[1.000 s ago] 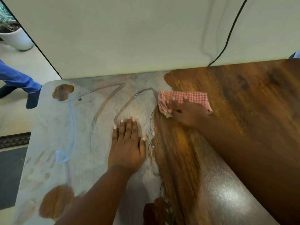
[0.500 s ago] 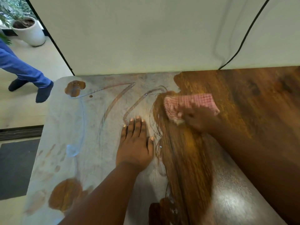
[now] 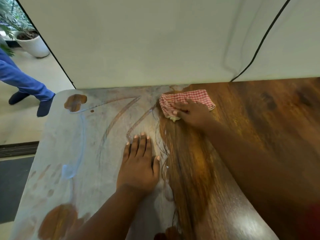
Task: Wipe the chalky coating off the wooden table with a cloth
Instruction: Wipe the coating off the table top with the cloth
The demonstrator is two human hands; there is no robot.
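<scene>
While wiping at the coating's (image 3: 83,153) far edge, I press the cloth (image 3: 187,98) with my right hand (image 3: 194,113).
Left hand (image 3: 138,167) rests flat, fingers straight, on the coating; next stroke should go leftward into it.

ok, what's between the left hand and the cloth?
Head view: nothing stands there. Between the left hand and the checked cloth is only tabletop, where the chalky coating meets the wiped wood streaks.

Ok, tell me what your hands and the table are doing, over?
Right hand presses checked cloth at table's far edge. Left hand flat on chalky coating. Nothing in the way.
</scene>
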